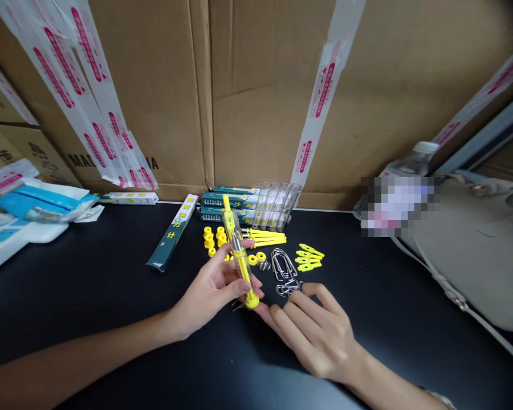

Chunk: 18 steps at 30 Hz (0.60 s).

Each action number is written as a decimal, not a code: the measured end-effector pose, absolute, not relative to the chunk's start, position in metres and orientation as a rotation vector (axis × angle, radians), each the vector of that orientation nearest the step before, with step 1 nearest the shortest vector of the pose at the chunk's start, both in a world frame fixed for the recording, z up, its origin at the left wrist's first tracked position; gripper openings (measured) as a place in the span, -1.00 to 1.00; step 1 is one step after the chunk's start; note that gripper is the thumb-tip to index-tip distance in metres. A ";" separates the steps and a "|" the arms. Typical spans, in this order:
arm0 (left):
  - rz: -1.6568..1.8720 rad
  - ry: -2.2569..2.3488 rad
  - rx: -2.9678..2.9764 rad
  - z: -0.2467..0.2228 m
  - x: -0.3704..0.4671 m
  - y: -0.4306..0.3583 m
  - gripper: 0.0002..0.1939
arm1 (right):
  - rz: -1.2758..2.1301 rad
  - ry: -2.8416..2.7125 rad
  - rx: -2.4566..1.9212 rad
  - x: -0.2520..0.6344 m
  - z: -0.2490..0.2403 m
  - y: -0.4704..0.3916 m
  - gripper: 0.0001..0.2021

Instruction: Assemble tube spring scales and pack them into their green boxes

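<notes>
My left hand is closed around a spring scale, a clear tube with a yellow inner rod, a metal spring and yellow end pieces. It tilts, with its lower yellow cap towards me. My right hand is closed beside that cap, a fingertip close to or touching it; what its curled fingers hold, if anything, is hidden. Metal wire hooks lie just behind the right hand, with larger wire loops further back. Thin wire ends show under the left hand.
Behind are yellow caps, yellow rods, flat yellow pieces, clear tubes and green-white boxes. One box lies left. A bottle and beige bag stand right. Cardboard walls the back.
</notes>
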<state>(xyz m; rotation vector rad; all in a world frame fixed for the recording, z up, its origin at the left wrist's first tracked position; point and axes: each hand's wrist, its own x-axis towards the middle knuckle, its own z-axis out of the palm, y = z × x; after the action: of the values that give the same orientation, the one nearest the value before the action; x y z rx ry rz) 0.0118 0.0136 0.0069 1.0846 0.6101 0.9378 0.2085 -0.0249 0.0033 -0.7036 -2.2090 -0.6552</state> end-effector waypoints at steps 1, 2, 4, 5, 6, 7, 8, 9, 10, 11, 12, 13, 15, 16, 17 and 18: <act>0.939 0.603 1.085 0.007 0.012 0.013 -0.34 | -0.662 -2.218 -0.705 0.209 0.004 -0.025 -0.71; 0.938 0.597 1.085 0.007 0.012 0.013 -0.34 | -0.668 -2.231 -0.709 0.209 0.005 -0.025 -0.71; 0.931 0.591 1.091 0.008 0.012 0.013 -0.35 | -0.678 -2.264 -0.727 0.210 0.007 -0.025 -0.72; 0.930 0.591 1.097 0.008 0.011 0.013 -0.36 | -0.675 -2.279 -0.740 0.210 0.008 -0.024 -0.72; 0.933 0.592 1.102 0.008 0.011 0.013 -0.37 | -0.670 -2.286 -0.754 0.210 0.009 -0.024 -0.73; 0.939 0.594 1.105 0.008 0.011 0.013 -0.38 | -0.666 -2.284 -0.764 0.210 0.010 -0.023 -0.75; 0.945 0.596 1.104 0.008 0.011 0.013 -0.40 | -0.664 -2.276 -0.772 0.211 0.010 -0.023 -0.77; 0.952 0.595 1.101 0.009 0.011 0.013 -0.41 | -0.666 -2.266 -0.778 0.211 0.010 -0.022 -0.78; 0.960 0.591 1.098 0.010 0.012 0.013 -0.41 | -0.673 -2.251 -0.781 0.212 0.011 -0.022 -0.80; 0.969 0.584 1.098 0.013 0.013 0.013 -0.41 | -0.686 -2.230 -0.780 0.212 0.011 -0.021 -0.82; 0.982 0.577 1.100 0.015 0.013 0.013 -0.41 | -0.697 -2.210 -0.783 0.213 0.011 -0.021 -0.83; 0.993 0.573 1.107 0.019 0.014 0.013 -0.41 | -0.702 -2.191 -0.791 0.213 0.011 -0.021 -0.82; 1.014 0.580 1.119 0.026 0.016 0.013 -0.41 | -0.686 -2.163 -0.816 0.214 0.012 -0.020 -0.83; 1.019 0.589 1.122 0.030 0.016 0.013 -0.42 | -0.666 -2.155 -0.830 0.214 0.012 -0.020 -0.84; 1.024 0.598 1.126 0.034 0.017 0.013 -0.43 | -0.636 -2.154 -0.844 0.214 0.012 -0.019 -0.87; 1.028 0.606 1.131 0.036 0.017 0.012 -0.44 | -0.599 -2.155 -0.853 0.213 0.012 -0.019 -0.90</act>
<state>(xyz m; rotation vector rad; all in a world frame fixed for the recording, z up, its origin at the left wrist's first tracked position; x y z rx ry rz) 0.0169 0.0124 0.0364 1.1306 0.6065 1.0281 0.2131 -0.0188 0.0118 -0.8529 -2.1551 -0.5992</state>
